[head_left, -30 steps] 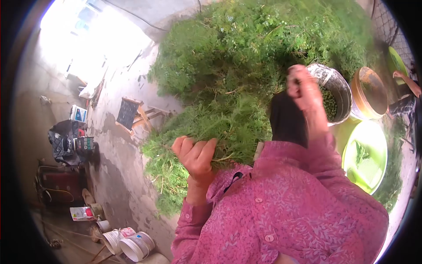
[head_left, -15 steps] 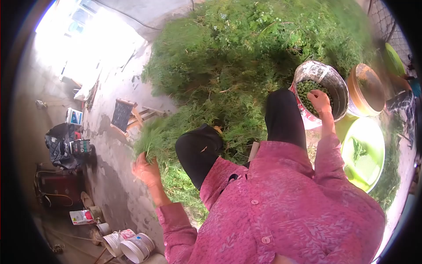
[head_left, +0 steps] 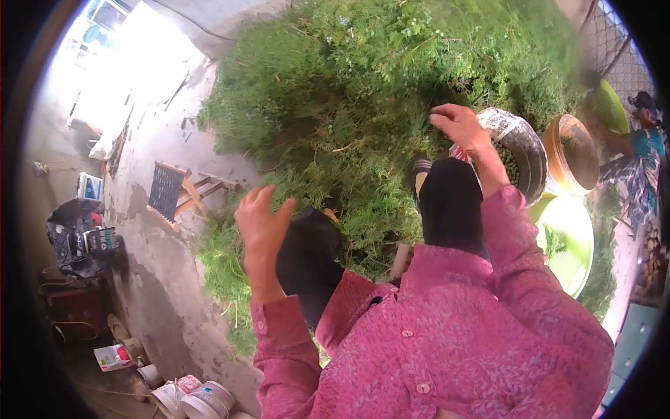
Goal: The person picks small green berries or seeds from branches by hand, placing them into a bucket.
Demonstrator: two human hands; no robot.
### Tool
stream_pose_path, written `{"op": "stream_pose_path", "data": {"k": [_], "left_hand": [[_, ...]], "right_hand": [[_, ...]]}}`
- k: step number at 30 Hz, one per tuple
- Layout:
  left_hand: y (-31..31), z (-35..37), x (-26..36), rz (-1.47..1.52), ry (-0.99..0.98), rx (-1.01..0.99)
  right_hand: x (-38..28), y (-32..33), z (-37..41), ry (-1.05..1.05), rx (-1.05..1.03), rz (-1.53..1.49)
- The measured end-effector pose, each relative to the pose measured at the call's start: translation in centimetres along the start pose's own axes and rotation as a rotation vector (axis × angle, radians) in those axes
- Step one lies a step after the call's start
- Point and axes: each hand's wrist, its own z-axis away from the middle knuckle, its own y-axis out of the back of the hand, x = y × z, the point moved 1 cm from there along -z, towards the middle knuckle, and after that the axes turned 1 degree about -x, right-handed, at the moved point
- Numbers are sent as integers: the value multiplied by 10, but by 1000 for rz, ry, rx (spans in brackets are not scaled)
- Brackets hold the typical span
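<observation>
A large heap of green, feathery branches (head_left: 300,91) with small pale berries spreads in front of my knees. Over the heap's left side my left hand (head_left: 262,227) is raised with its fingers apart and nothing in them. My right hand (head_left: 459,127) reaches out beside the left rim of a paint-stained bucket (head_left: 534,150). Its fingers point toward the branches, loosely bent, and no held thing shows. Round green berries (head_left: 508,162) lie inside the bucket, partly hidden behind my right forearm.
Right of the bucket stand a tan round container (head_left: 583,157) and a lime-green basin (head_left: 569,248) with a sprig inside. A small folding stool (head_left: 178,192) is at the left. White buckets (head_left: 209,399) lie at lower left. Another person (head_left: 645,150) sits at far right.
My left hand has let go of the green sprig and risen to the right. My right hand has come out of the berry bucket and moved left, over its rim toward the branches.
</observation>
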Motion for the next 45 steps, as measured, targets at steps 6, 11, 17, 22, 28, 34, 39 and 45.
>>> {"op": "stream_pose_path", "data": {"k": [6, 11, 17, 22, 28, 34, 39, 45], "left_hand": [[-62, -79, 39, 118, -160, -143], [-109, -108, 34, 66, -175, -566], [-110, -139, 16, 228, -128, -479], [-108, -150, 5, 151, -65, -520], [-108, -154, 8, 173, -130, -494], [-101, -149, 3, 170, -110, -467], [-94, -135, 5, 178, -89, -411], [-96, -133, 18, 123, -75, -468]], "right_hand": [[-3, -97, -77, 2, -350, 162], [65, -176, -126, -452, -579, 54], [138, -261, -148, -315, -500, 464], [190, -323, -152, -439, -622, 642], [169, -317, -161, -385, -514, 701], [91, -241, -192, -142, -544, 685], [28, -174, -195, 65, -438, 499], [-50, -116, -143, -164, -98, -151]]}}
